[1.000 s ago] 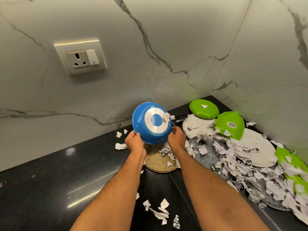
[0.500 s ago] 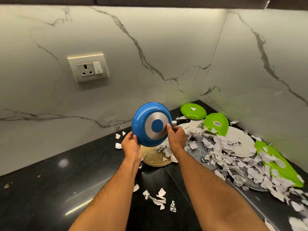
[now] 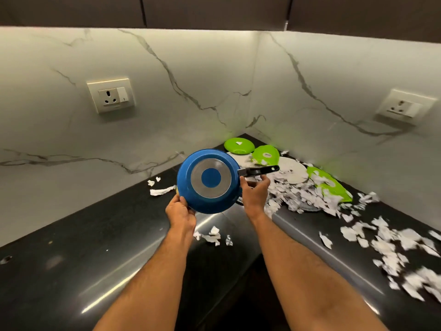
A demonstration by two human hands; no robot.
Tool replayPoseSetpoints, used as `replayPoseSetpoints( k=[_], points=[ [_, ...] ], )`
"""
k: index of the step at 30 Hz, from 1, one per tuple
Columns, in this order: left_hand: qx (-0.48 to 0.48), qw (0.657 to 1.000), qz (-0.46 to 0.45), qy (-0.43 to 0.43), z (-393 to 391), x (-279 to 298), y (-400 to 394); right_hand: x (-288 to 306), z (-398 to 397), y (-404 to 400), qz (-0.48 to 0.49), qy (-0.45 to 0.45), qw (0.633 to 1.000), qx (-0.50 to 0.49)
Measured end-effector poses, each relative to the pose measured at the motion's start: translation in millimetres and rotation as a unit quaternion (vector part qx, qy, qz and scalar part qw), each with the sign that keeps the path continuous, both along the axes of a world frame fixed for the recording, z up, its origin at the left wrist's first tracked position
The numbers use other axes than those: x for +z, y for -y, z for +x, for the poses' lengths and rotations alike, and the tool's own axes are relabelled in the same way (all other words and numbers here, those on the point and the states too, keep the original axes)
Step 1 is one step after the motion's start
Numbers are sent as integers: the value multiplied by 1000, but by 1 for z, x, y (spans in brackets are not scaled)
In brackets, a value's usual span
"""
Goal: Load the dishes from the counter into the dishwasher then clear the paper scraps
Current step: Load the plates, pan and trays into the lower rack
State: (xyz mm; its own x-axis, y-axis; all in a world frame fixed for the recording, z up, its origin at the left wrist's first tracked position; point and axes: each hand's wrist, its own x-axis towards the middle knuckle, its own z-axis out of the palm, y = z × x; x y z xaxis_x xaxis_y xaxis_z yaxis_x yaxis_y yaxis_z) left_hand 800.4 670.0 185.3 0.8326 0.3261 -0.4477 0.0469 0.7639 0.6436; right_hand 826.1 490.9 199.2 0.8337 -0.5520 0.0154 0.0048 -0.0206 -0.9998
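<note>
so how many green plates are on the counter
3: one green plate in the back corner, one tilted just right of it, one further right, half under paper scraps. The scraps may hide more.

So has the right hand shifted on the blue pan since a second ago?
Yes. The right hand has slid off the blue pan rim toward its black handle, fingers now under the handle's base; the left hand grips the lower-left rim.

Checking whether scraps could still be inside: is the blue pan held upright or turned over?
Turned over, tilted: the blue pan shows its underside, with the metal base disc facing the camera. Its inside cannot be seen.
</note>
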Motion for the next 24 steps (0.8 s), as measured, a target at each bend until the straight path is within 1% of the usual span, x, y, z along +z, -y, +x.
replayPoseSetpoints(
  k=[5,9,13,15,18,21,24],
  points=[
    [-52,998,17,-15,-67,-14,24,-21,-88,29,55,1,997,-49],
    [-65,997,33,-34,-127,-21,57,-36,-170,54,63,-11,993,-99],
    [-102,990,52,-79,-180,-38,90,-57,-242,79,91,-8,985,-147],
    [-97,989,60,-93,-201,-49,105,-70,-270,89,108,-14,980,-164],
    [-76,989,75,-100,-234,-58,123,-86,-309,95,120,-9,979,-166],
    [-100,983,99,-115,-287,-77,150,-110,-367,115,123,-16,974,-187],
    [-119,977,112,-138,-341,-105,165,-133,-428,131,122,-43,973,-192]
  ],
)
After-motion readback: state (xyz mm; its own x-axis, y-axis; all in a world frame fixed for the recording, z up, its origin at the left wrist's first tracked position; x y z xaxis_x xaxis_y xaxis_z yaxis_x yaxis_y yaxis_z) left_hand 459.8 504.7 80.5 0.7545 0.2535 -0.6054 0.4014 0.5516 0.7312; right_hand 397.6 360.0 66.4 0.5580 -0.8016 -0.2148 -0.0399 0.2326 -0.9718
